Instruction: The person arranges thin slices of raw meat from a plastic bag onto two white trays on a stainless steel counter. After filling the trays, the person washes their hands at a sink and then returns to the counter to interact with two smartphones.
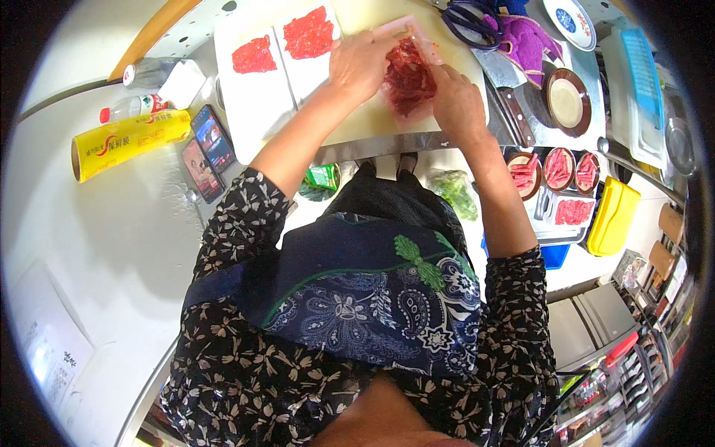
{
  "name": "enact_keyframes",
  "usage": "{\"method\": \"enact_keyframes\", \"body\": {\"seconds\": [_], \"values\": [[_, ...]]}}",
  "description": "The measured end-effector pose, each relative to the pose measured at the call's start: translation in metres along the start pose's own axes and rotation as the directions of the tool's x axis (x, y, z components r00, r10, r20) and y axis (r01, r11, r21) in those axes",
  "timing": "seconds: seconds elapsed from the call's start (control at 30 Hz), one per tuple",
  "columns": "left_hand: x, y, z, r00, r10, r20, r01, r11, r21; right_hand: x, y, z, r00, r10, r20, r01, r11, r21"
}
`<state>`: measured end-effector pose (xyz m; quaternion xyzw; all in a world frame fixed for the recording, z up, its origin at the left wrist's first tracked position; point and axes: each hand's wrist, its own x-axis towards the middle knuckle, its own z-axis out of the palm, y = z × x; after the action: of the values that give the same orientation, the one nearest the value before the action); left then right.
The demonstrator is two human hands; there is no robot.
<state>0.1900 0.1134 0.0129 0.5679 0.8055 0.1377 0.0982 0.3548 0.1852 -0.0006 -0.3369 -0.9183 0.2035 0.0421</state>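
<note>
A piece of dark red meat (410, 81) lies on a sheet or bag of clear plastic (399, 28) on the pale cutting board (357, 125). My left hand (360, 64) grips the plastic at the meat's left side, its fingers bent over the edge. From the right, my right hand (461, 103) holds the other side, with its fingertips against the meat's edge. Left of my hands are two white trays, each bearing a flat portion of bright red meat: one portion (309, 32) is beside my left hand, the other (254, 55) farther left.
Right of the board lie a cleaver (514, 106), dark-handled scissors (472, 25), a purple cloth (522, 44) and a brown-rimmed bowl (567, 100). Bowls of meat strips (558, 167) stand lower right. Two phones (209, 151) and a yellow cling-film box (131, 142) are at left.
</note>
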Motion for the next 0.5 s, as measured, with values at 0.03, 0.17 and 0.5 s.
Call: {"method": "enact_keyframes", "body": {"seconds": [0.03,0.17,0.5], "values": [[0.004,-0.002,0.003,0.999,0.034,-0.019,-0.035,0.998,-0.044,0.0,-0.001,0.0,1.0,0.006,0.021,-0.006,1.0,0.0],[0.011,-0.005,0.008,0.983,0.173,0.065,-0.182,0.97,0.161,-0.002,-0.003,-0.004,1.0,-0.027,0.003,0.027,1.0,-0.014],[0.028,-0.006,0.012,0.994,0.105,-0.018,-0.101,0.985,0.14,0.001,0.005,0.005,1.0,-0.028,0.009,0.029,0.994,-0.104]]}}
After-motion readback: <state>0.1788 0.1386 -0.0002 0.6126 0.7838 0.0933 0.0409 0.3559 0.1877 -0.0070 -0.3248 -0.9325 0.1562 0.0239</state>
